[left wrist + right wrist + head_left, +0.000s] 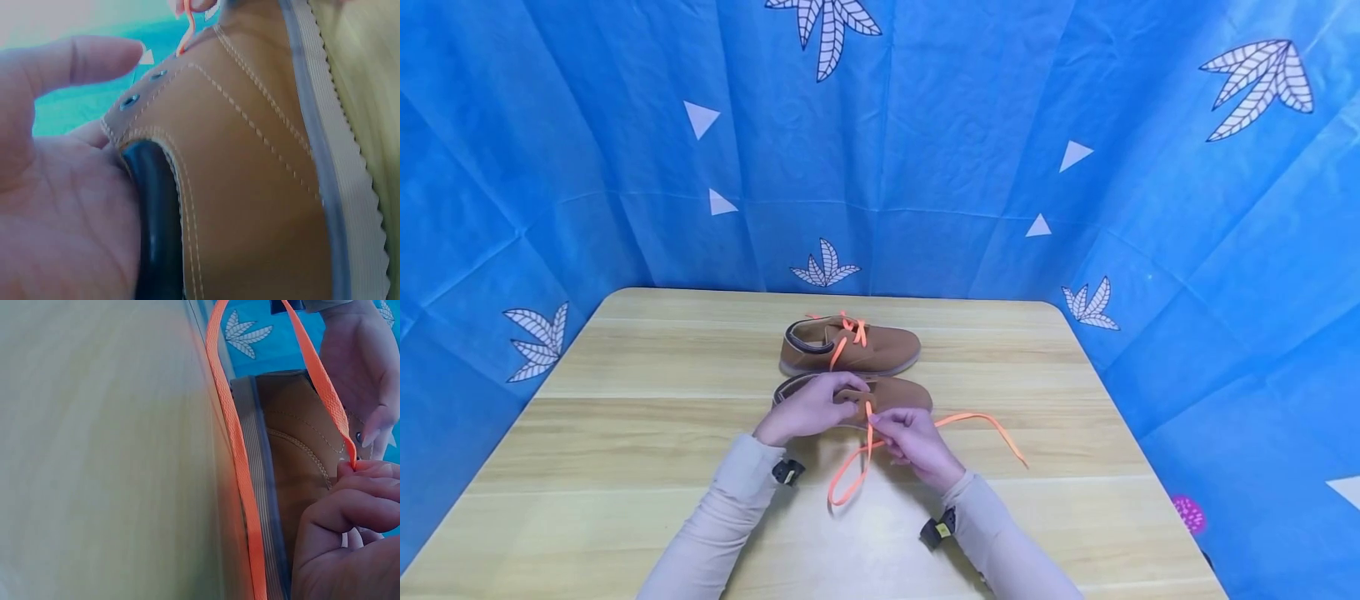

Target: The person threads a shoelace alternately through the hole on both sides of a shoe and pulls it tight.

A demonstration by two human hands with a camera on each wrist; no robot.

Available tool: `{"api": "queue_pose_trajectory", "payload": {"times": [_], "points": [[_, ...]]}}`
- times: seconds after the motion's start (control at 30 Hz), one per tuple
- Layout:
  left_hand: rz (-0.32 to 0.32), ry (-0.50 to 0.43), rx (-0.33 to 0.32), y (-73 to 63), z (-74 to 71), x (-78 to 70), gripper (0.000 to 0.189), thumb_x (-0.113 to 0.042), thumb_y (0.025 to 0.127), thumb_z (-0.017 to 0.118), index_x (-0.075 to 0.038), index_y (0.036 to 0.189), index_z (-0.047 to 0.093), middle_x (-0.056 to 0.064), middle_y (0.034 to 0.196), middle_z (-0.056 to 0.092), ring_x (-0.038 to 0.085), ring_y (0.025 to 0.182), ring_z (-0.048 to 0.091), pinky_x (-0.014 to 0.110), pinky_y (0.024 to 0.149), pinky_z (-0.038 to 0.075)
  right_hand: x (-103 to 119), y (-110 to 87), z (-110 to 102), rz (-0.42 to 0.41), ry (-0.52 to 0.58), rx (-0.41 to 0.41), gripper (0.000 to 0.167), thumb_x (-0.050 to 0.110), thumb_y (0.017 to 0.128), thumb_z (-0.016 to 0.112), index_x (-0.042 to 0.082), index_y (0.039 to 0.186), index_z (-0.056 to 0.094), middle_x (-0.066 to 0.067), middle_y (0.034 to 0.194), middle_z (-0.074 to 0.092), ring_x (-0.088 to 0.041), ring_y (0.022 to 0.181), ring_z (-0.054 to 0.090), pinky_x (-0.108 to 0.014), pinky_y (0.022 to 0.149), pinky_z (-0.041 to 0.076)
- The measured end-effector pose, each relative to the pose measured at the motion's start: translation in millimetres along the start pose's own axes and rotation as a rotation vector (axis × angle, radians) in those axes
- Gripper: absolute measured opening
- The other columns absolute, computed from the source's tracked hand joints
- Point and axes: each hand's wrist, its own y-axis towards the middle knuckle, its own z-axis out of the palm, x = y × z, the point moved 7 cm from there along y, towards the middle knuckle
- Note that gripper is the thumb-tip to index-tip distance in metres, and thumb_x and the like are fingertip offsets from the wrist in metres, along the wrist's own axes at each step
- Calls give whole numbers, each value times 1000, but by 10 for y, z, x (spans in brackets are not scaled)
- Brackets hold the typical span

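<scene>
A brown shoe (904, 392) with a grey sole lies side-on on the table, toe to the right. My left hand (817, 405) is at its opening, fingers partly hidden behind the eyelet flap (147, 94). In the left wrist view the thumb is straight and apart from the flap; two bare eyelets show there. My right hand (917, 443) pinches an orange shoelace (322, 381) between thumb and finger, close to the flap's front eyelet. The lace loops down towards me, and its loose end trails right across the table.
Behind it stands a second brown shoe (887, 348) with orange laces in it, toe also to the right. Both shoes are on a light wooden table (625, 467). A blue patterned cloth (940, 150) hangs around the table's back and sides.
</scene>
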Motion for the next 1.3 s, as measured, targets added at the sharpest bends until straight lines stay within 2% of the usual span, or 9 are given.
{"api": "queue_pose_trajectory", "payload": {"times": [0.23, 0.33, 0.47, 0.57, 0.7, 0.83, 0.93, 1.1, 1.3], "points": [[-53, -44, -9, 24, -2, 6, 33, -4, 90, 61, -3, 120, 74, 11, 126, 73, 27, 121, 66, 46, 106, 52, 7, 0, 0, -6, -23, 0, 35, 21, 98, 69, -12, 111, 67, 9, 61, 49, -4, 49, 36, -19, 45, 28], [-65, -35, -2, 26, -1, 9, 34, -5, 89, 61, -5, 120, 75, 9, 126, 74, 21, 114, 65, 40, 100, 53, 29, -17, -35, -13, -106, -21, 33, 20, 99, 68, -9, 114, 69, 8, 64, 51, -6, 53, 38, -20, 48, 34], [-48, -17, 21, 29, 11, -19, 37, -4, 88, 60, -6, 122, 74, 9, 128, 73, 19, 112, 63, 35, 95, 51, 267, -38, -131, -142, -301, -133, 22, 18, 99, 68, 0, 111, 74, -1, 85, 70, -10, 70, 57, -22, 63, 49], [-38, -13, 13, 18, -5, -52, 39, -3, 88, 60, -4, 124, 73, 11, 129, 73, 20, 111, 63, 36, 95, 51, 542, 10, -167, -271, -398, -192, 20, 15, 99, 67, 1, 112, 74, -14, 104, 74, -22, 85, 67, -25, 74, 54], [-13, 32, -21, -12, -23, -97, 40, -1, 87, 61, -1, 126, 71, 12, 128, 73, 23, 114, 66, 40, 98, 55, 750, 183, -127, -316, -432, -108, 23, 14, 103, 62, 0, 118, 71, -22, 112, 73, -34, 95, 71, -31, 80, 59], [34, 81, -46, -35, 1, -137, 41, 0, 87, 62, -1, 127, 70, 12, 127, 73, 24, 115, 66, 38, 97, 55, 689, 318, -76, -226, -434, 32, 25, 11, 105, 57, -2, 123, 68, -21, 119, 72, -23, 100, 72, -33, 89, 61], [49, 57, -68, -53, -6, -153, 42, 2, 87, 61, -1, 128, 69, 13, 127, 71, 23, 111, 65, 36, 95, 54, 606, 348, -58, -178, -453, 90, 26, 10, 105, 56, -2, 126, 66, -19, 122, 70, -18, 103, 70, -35, 91, 61], [53, 32, -104, -78, -56, -211, 45, 4, 86, 60, -1, 130, 67, 12, 128, 69, 21, 106, 67, 37, 93, 56, 597, 354, -39, -185, -482, 123, 28, 14, 100, 64, 1, 124, 70, -16, 122, 73, -18, 107, 71, -31, 92, 58], [124, 109, -142, -89, -118, -289, 43, 1, 88, 63, -5, 130, 67, 7, 128, 69, 22, 114, 67, 42, 101, 56, 655, 376, -22, -244, -470, 100, 20, 10, 99, 67, -3, 111, 75, -19, 107, 76, -11, 85, 70, -30, 78, 61]]}}
